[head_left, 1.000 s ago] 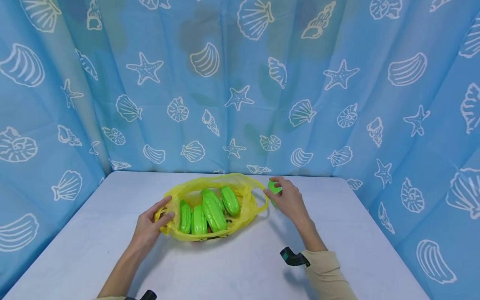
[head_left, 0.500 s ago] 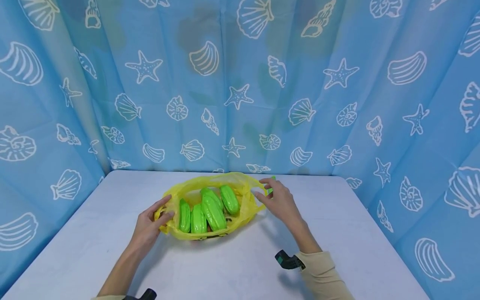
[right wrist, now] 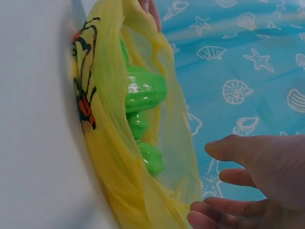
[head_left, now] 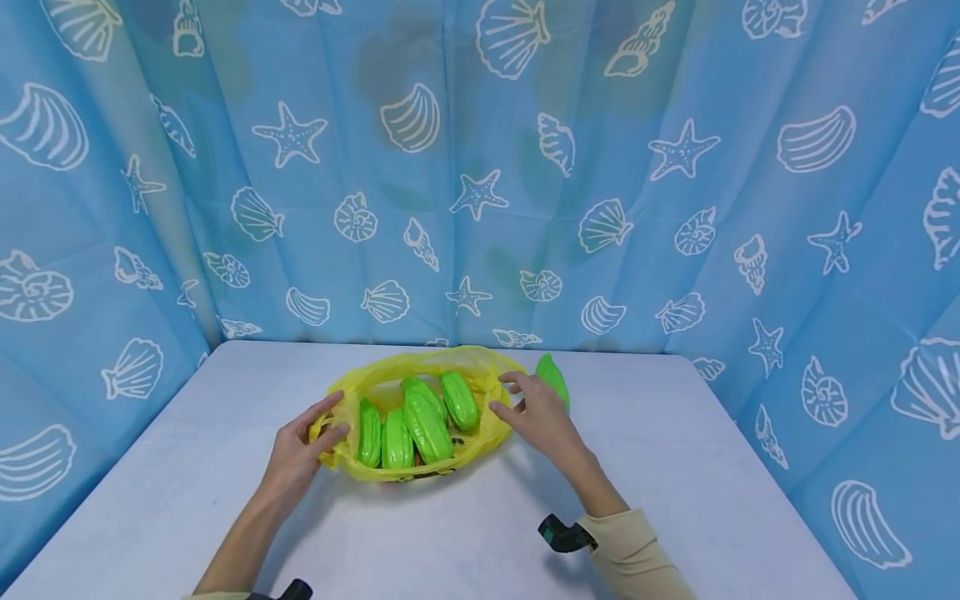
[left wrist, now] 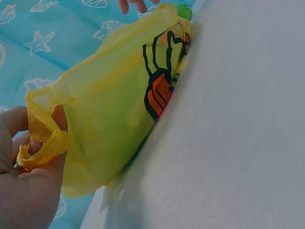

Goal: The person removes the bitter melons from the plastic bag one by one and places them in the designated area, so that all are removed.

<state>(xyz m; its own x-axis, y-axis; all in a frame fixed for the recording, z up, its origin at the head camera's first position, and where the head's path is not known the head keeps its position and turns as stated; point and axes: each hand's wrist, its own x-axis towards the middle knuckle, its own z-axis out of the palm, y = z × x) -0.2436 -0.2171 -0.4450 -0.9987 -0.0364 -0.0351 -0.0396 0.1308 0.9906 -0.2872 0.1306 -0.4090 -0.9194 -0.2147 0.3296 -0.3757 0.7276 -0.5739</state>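
Note:
A yellow plastic bag (head_left: pixel 480 437) lies on the table, its mouth spread wide. Inside it are several glossy, ridged green cucumber-like pieces (head_left: pixel 426 421). My left hand (head_left: pixel 296 446) grips the bag's left handle, the gathered plastic looped between thumb and fingers in the left wrist view. At the bag's right end is my right hand (head_left: pixel 543 412), with loosely bent, parted fingers and nothing held between them; its fingertips are close to the bag's edge in the right wrist view. Just beyond that hand lies a pointed green piece (head_left: pixel 551 377), partly covered by the hand.
A white cloth (head_left: pixel 420 542) covers the table. Behind and on both sides hangs a blue curtain (head_left: pixel 510 242) with white shells and starfish, close to the table's back edge. Black wrist cameras (head_left: pixel 564 533) sit on the forearms.
My right hand has moved left and slightly toward me, from beside the lone green piece to the bag's right edge. More of that piece now shows. The left hand keeps its grip.

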